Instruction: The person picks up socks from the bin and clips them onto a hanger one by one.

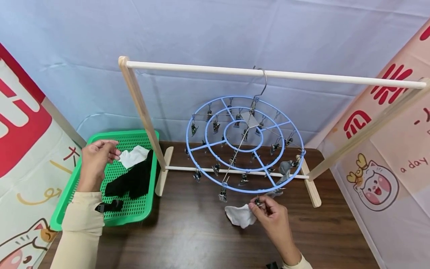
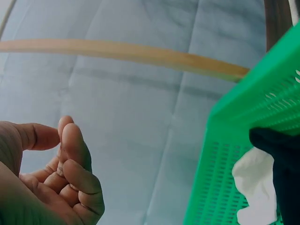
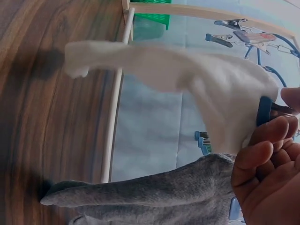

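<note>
Right wrist view showed the white sock hanging by its upper edge at a metal clip, its lower part blurred above the table. Thumb and fingers of the right hand pinched that clip, which hung below the near edge of the blue hanger; how deep the clip bit could not be told. Good handling here probably meant feeding enough fabric into the clip, letting its spring close gently, and easing the fingers off without dragging the hanger round, since it hung from a single hook and looked likely to swing. Just to the right, a gray sock hung from the same hanger, so keeping the two from bunching would help both. On the far side, the wooden rack bore the hook on its top bar. Well to the left, the left hand was over the green basket, fingers loosely bent, thumb near the index finger, gripping nothing visible; a second white sock and black cloth lay inside.
</note>
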### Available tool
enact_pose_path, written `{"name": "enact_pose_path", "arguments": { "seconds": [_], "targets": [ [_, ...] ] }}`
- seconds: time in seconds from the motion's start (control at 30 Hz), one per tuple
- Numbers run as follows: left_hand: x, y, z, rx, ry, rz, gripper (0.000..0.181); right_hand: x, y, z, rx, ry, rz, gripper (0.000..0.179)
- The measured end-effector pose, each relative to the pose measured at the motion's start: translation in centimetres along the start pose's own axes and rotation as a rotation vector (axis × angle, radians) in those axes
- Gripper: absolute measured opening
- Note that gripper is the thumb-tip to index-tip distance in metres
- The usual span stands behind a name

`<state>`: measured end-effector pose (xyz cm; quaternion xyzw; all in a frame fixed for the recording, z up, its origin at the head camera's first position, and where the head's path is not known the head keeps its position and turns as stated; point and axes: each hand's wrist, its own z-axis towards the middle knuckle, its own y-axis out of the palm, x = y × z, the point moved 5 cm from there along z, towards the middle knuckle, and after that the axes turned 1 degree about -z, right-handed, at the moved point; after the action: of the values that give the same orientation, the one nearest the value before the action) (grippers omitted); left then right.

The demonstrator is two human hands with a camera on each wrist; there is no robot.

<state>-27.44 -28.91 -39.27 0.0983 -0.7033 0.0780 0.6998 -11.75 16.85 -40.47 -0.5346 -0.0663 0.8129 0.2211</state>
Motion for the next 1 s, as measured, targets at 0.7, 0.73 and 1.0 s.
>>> {"name": "enact_pose_path", "arguments": {
  "seconds": [0.7, 0.73, 1.0],
  "targets": [
    [-4.7, -1.9, 5.1, 0.108, -0.221, 0.184, 0.012, 0.3, -0.2, -0.3, 0.005, -0.029, -0.015, 0.019],
    [-4.9, -2.0, 5.2, 0.108, -0.229, 0.202, 0.013, 0.3, -0.2, -0.3, 0.005, -0.03, -0.017, 0.019],
    [-6.8, -2.4, 6.2, 0.061, -0.301, 0.273, 0.047, 0.4, -0.2, -0.3, 0.005, -0.029, -0.013, 0.016]
  ]
}}
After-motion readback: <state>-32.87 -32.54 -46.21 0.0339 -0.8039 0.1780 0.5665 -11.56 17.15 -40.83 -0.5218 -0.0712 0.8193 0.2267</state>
